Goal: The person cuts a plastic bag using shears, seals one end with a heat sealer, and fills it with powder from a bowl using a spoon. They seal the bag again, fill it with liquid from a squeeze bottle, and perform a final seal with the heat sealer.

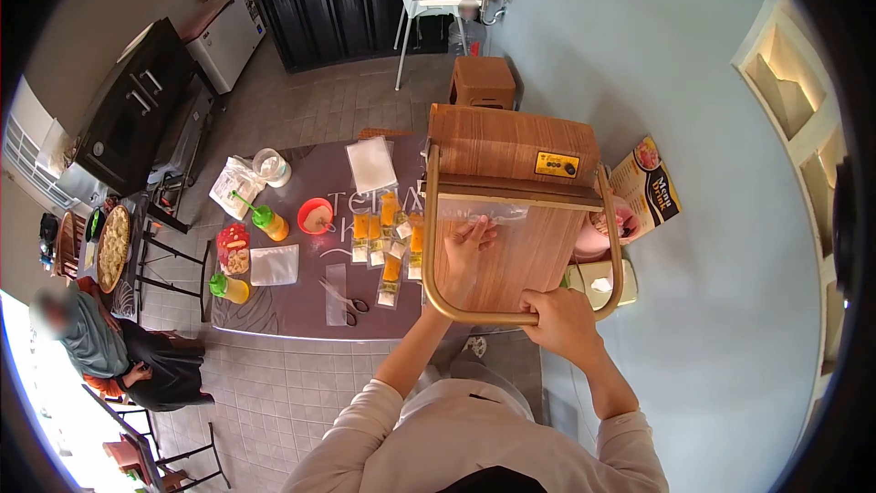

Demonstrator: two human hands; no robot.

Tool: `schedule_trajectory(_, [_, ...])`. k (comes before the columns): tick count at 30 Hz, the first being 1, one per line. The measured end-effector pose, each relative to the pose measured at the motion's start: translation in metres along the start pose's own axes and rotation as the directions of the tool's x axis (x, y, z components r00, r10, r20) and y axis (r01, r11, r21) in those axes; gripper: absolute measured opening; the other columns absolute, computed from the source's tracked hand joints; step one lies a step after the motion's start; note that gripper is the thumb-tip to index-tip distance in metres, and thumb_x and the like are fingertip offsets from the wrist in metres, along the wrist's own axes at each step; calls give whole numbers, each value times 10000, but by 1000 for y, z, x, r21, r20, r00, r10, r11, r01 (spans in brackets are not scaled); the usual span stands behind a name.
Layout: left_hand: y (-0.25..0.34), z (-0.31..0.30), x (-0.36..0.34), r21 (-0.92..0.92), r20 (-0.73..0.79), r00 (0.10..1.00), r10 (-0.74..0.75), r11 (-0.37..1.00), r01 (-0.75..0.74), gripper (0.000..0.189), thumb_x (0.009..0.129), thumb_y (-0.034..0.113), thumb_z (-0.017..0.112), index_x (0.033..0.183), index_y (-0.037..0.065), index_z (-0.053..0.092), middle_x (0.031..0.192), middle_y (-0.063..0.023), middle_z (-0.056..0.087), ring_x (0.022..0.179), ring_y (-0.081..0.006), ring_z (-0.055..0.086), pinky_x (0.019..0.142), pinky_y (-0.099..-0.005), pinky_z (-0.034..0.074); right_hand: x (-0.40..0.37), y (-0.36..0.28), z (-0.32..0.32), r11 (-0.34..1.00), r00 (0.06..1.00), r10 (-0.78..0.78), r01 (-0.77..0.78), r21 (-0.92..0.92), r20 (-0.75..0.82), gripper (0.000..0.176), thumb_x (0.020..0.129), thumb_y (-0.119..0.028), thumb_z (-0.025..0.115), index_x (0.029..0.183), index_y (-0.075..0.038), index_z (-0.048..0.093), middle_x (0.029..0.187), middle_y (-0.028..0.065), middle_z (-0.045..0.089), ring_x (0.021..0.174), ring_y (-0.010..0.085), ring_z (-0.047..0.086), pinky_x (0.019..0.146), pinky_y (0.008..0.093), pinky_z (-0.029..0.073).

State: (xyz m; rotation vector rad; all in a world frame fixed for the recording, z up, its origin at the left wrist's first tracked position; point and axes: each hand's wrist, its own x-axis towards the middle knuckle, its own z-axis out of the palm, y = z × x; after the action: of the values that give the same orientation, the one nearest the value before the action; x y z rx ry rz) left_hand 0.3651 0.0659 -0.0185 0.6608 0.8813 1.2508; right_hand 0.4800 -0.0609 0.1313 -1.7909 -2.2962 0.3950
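A wood-grain sealing machine (pixel 511 141) with a gold-coloured bar handle (pixel 432 246) stands at the right end of the dark table. My right hand (pixel 558 318) is wrapped round the front of that handle. On the machine's board lies a clear plastic bag (pixel 493 212), its top edge at the sealing slot. My left hand (pixel 472 242) rests on the bag with its fingertips pressed together near the slot. Left of the machine lie several small filled packets (pixel 390 269) with orange and white contents.
Scissors (pixel 349 303), a red bowl (pixel 316 216), green-capped bottles (pixel 270 222), white sheets (pixel 370 165) and clear bags (pixel 274 266) are on the table. A menu card (pixel 646 187) and pink container (pixel 593 239) stand right. A person (pixel 109 347) is at far left.
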Motion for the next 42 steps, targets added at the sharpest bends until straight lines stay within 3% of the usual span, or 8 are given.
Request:
schedule_trajectory(2, [1,2,0,-25,-32,999,-3,1000,3,199,805,219,612,838,24,637,794,-57,639,675,-108,588,596,-229,475,0,1,1,1000,1000,1,-1,5,-5,90,610,-146,624,660,-108,559,545,53,556,531,249,562,487,346,420])
schedule_trajectory(6, [3,2,-2,-22,-25,1000,7,1000,-7,205,806,220,611,831,19,635,797,-58,639,676,-108,588,595,-227,473,0,1,1,1000,1000,-8,8,1,9,132,639,-196,649,680,-110,558,547,67,558,522,262,563,488,355,426])
schedule_trajectory(27, [9,4,-6,-35,-20,1000,23,999,-23,192,811,201,603,854,17,632,797,-65,644,657,-104,592,580,-217,473,3,-12,-29,1000,1000,-15,15,22,-24,132,644,-174,640,692,-106,538,566,46,575,543,254,576,483,348,437])
schedule_trajectory(42, [1,0,-1,-14,-11,1000,6,1000,-7,202,812,218,601,869,27,633,806,-61,645,664,-105,594,584,-224,482,1,-3,-5,999,999,-9,10,38,-34,150,628,-195,653,662,-105,538,528,65,548,505,267,557,467,362,422])
